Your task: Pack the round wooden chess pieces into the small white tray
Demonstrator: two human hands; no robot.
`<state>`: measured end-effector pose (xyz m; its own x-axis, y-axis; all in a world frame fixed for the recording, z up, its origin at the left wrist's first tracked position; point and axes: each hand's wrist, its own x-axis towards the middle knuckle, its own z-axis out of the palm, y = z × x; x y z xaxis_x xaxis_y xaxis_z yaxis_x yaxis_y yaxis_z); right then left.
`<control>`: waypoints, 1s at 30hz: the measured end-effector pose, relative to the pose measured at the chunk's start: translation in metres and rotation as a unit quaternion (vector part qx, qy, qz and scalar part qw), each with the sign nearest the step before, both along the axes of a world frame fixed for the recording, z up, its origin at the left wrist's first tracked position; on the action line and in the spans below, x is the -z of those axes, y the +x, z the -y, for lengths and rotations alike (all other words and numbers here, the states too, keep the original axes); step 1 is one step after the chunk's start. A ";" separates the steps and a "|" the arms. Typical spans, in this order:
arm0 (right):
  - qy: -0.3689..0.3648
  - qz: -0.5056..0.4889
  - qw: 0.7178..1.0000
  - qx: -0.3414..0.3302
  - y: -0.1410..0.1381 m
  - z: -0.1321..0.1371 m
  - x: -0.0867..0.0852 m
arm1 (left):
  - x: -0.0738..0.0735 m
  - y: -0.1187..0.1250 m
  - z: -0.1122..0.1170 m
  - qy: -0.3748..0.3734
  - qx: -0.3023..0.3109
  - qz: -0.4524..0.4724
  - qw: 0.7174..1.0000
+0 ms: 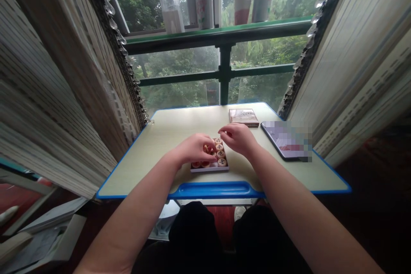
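A shallow white-edged box [210,170] lies near the front of the small table, holding round wooden Chinese chess pieces [220,154] with black or red characters. Over its left part, my left hand [194,147] curls with thumb and fingers around a piece that is partly hidden by the fingers. Just beyond the box's far right corner hovers my right hand [240,138], its fingers bent and drawn together. Whether anything small is between those fingertips cannot be made out. In the right column, several pieces lie face up, one behind another.
A flat box with a clear lid [243,117] lies at the table's back right. Beside it rests a tablet or large phone [284,140], partly blurred. The table [144,154] has a blue rim and stands against a window. Cans [263,0] and cups line the ledge.
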<state>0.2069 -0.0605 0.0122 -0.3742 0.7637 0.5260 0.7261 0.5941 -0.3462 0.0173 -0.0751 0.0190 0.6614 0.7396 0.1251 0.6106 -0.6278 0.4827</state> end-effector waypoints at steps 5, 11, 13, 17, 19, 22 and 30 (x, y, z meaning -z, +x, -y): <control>-0.004 0.001 1.000 -0.008 -0.001 0.001 0.000 | -0.001 -0.002 0.001 -0.003 0.011 0.006 1.000; 0.011 0.001 1.000 -0.012 -0.001 0.000 0.000 | 0.000 -0.003 -0.001 -0.011 0.019 0.001 1.000; 0.015 0.000 1.000 -0.014 -0.002 -0.001 0.000 | 0.001 -0.004 -0.002 -0.016 0.023 -0.004 1.000; 0.022 -0.006 1.000 -0.015 -0.003 -0.002 0.003 | 0.000 -0.004 -0.002 -0.018 0.024 -0.002 1.000; 0.024 -0.006 1.000 -0.015 -0.003 -0.002 0.003 | -0.001 -0.005 -0.002 -0.022 0.025 0.001 0.999; 0.021 -0.010 1.000 -0.014 -0.003 -0.002 0.003 | -0.002 -0.005 -0.001 -0.032 0.028 0.005 0.999; 0.011 -0.019 1.000 -0.014 -0.002 0.000 0.000 | -0.002 -0.003 -0.001 -0.013 0.011 0.015 1.000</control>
<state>0.2048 -0.0609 0.0120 -0.3749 0.7415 0.5564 0.6947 0.6221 -0.3609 0.0140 -0.0738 0.0210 0.6743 0.7276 0.1261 0.5809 -0.6281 0.5178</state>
